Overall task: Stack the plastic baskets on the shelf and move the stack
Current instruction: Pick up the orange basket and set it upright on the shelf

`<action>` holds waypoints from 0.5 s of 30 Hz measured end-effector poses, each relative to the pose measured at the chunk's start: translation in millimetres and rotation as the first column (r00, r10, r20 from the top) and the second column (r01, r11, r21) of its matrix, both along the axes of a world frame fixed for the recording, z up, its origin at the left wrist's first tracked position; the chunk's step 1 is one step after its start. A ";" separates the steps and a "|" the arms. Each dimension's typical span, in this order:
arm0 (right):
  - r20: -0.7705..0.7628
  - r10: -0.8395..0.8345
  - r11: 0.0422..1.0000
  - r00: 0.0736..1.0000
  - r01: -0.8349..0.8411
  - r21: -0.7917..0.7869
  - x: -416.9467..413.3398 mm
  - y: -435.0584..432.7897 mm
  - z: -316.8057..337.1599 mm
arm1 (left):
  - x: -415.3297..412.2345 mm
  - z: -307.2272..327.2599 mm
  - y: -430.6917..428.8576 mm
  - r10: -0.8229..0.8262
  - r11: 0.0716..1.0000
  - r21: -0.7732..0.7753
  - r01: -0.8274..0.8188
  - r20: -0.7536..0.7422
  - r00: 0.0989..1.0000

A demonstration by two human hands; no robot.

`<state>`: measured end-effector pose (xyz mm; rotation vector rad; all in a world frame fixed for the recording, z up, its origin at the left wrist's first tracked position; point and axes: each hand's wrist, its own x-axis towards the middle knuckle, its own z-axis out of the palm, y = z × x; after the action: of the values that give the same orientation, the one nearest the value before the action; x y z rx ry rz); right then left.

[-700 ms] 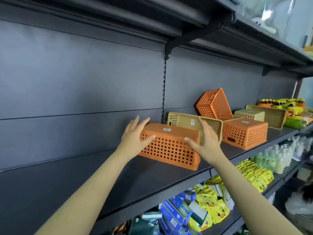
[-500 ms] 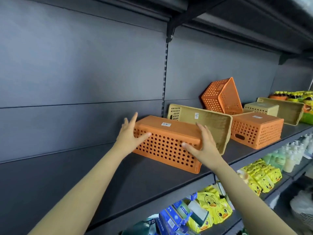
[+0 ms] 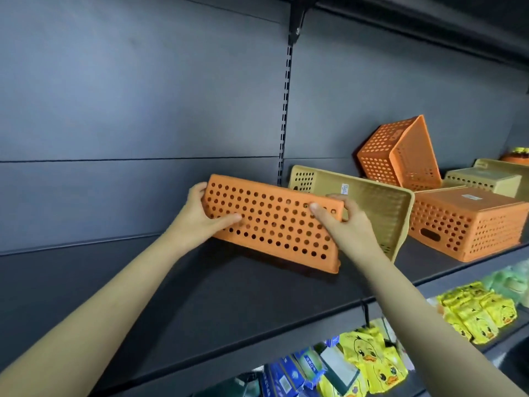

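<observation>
Hands grip an orange basket (image 3: 272,224) tipped up, its holed wall facing the camera, low over the dark grey shelf (image 3: 200,296); whether it touches, I cannot tell. The left hand (image 3: 197,213) has its fingers curled round the left end, thumb on the wall. The right hand (image 3: 349,224) clasps the right end likewise. Just behind leans a beige basket (image 3: 372,202). Farther right an upturned basket (image 3: 469,222) sits on the shelf, and a tilted basket (image 3: 400,156) leans by the grey back panel (image 3: 143,96). A slotted upright (image 3: 284,110) splits the panel. Lower shelves hold yellow duck packs (image 3: 372,365) and blue boxes (image 3: 289,373).
</observation>
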<state>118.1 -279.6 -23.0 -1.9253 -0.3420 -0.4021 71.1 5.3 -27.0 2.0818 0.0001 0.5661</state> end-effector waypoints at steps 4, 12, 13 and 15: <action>-0.172 0.155 0.975 0.973 -0.123 0.186 9.5 5.2 32.8 | -17.8 19.5 19.0 -0.090 0.986 0.137 0.095 -0.046 0.995; -0.302 0.380 0.906 0.874 -0.286 0.311 14.8 10.1 44.1 | -26.9 49.6 31.7 0.201 0.964 0.171 -0.205 0.038 0.979; -0.289 0.413 0.895 0.864 -0.326 0.304 11.0 8.0 40.8 | -26.3 50.8 33.5 0.249 0.963 0.101 -0.252 0.037 0.968; -0.219 0.413 0.902 0.884 -0.364 0.231 3.8 5.5 34.5 | -24.9 50.7 35.1 0.288 0.956 -0.067 -0.284 0.041 0.957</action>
<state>121.9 -274.0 11.6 -1.6509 -0.4879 0.0899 46.3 40.4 23.7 2.0212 0.2907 0.7841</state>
